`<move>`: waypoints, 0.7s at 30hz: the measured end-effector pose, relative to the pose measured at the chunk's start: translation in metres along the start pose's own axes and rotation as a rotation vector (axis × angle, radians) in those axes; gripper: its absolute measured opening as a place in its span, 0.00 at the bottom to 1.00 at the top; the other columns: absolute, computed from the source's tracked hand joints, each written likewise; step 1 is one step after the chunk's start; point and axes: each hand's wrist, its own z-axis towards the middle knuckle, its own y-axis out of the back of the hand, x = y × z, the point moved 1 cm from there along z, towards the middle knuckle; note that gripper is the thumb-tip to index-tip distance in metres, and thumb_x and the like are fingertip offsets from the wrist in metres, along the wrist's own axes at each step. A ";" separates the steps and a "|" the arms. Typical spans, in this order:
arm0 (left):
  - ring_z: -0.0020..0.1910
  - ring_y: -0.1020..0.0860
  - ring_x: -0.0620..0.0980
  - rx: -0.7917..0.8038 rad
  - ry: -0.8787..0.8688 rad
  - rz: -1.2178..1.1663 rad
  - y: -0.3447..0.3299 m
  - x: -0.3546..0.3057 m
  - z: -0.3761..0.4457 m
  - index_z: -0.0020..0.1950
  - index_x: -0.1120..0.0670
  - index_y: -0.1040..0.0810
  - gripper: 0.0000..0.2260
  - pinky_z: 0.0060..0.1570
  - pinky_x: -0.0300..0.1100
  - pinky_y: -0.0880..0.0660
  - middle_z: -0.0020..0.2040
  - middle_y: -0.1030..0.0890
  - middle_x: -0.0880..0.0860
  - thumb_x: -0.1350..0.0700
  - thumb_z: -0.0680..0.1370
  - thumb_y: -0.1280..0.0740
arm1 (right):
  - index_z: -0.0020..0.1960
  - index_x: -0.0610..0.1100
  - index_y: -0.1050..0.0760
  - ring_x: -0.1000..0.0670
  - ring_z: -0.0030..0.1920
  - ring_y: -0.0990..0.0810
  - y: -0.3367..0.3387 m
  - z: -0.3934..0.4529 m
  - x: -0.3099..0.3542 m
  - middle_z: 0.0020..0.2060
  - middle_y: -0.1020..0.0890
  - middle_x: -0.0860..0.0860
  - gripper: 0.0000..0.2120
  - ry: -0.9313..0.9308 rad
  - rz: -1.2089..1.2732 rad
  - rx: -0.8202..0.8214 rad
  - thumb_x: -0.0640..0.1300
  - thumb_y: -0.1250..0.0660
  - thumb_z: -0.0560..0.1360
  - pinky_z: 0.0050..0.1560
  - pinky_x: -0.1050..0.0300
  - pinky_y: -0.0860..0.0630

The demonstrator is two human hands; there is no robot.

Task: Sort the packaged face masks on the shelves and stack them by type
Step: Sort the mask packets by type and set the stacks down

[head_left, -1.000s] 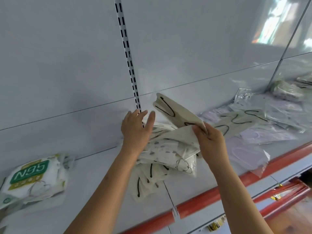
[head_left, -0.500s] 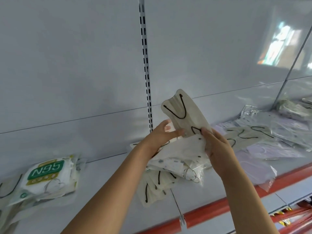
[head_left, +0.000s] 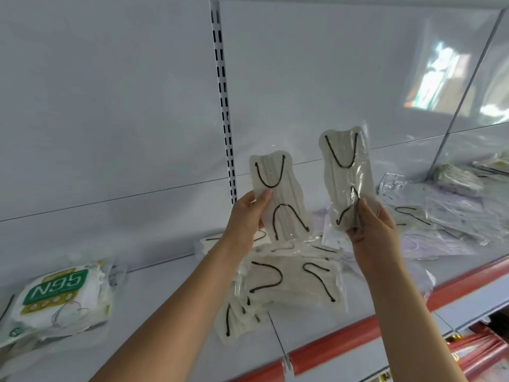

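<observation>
while left hand (head_left: 245, 216) and right hand (head_left: 371, 224) each pinch a cream mask pack (head_left: 281, 194), n95 stack (head_left: 57, 293) looks sorted, the mixed pile (head_left: 440, 216) at right remains.

Cream masks, black ear loops; white shelving, red edge.
Both raised masks (head_left: 279, 194) (head_left: 347, 172) cream with black loops, clear wrappers. N95 pack (head_left: 59, 292): white, green label, white lettering, yellow-olive trim. Shelf (head_left: 170, 293) pale grey-white; front edge strip (head_left: 344, 343) red. Right-hand pile (head_left: 440, 216) pale lilac-white.

N95 packs (head_left: 55, 295) cut by left edge | blurred mask heap (head_left: 451, 216) at shelf's right | lower shelf's goods (head_left: 479, 351) unreadable
</observation>
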 end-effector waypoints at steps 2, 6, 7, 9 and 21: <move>0.51 0.15 0.52 -0.039 -0.010 -0.036 0.003 -0.003 -0.009 0.57 0.53 0.17 0.09 0.56 0.52 0.19 0.51 0.13 0.53 0.51 0.82 0.33 | 0.55 0.43 0.21 0.52 0.43 0.18 -0.005 -0.011 -0.004 0.43 0.17 0.49 0.07 -0.002 -0.053 0.039 0.39 0.38 0.82 0.45 0.59 0.19; 0.41 0.22 0.46 -0.095 0.051 0.035 0.019 -0.005 -0.035 0.68 0.50 0.22 0.26 0.49 0.44 0.24 0.42 0.20 0.50 0.33 0.79 0.38 | 0.47 0.41 0.24 0.51 0.35 0.27 -0.031 -0.043 -0.028 0.36 0.24 0.48 0.04 -0.004 -0.351 0.104 0.41 0.33 0.79 0.35 0.58 0.29; 0.49 0.19 0.46 -0.073 0.055 0.011 0.022 -0.005 -0.043 0.70 0.50 0.23 0.29 0.56 0.46 0.23 0.50 0.17 0.49 0.31 0.77 0.37 | 0.45 0.41 0.25 0.53 0.33 0.28 -0.040 -0.051 -0.037 0.34 0.25 0.49 0.06 0.010 -0.461 0.111 0.42 0.31 0.78 0.33 0.60 0.30; 0.56 0.16 0.49 -0.109 0.001 -0.011 0.030 -0.004 -0.060 0.64 0.52 0.20 0.22 0.56 0.45 0.20 0.56 0.14 0.50 0.39 0.78 0.31 | 0.45 0.41 0.25 0.55 0.31 0.25 -0.055 -0.062 -0.055 0.33 0.22 0.50 0.09 0.017 -0.626 0.137 0.46 0.29 0.76 0.32 0.62 0.28; 0.46 0.14 0.45 -0.496 0.078 -0.077 0.120 0.018 -0.142 0.54 0.53 0.17 0.06 0.44 0.40 0.21 0.47 0.12 0.48 0.60 0.80 0.31 | 0.53 0.57 0.23 0.47 0.59 0.26 -0.003 -0.035 -0.072 0.49 0.26 0.56 0.17 0.146 -1.655 0.454 0.60 0.26 0.68 0.62 0.50 0.36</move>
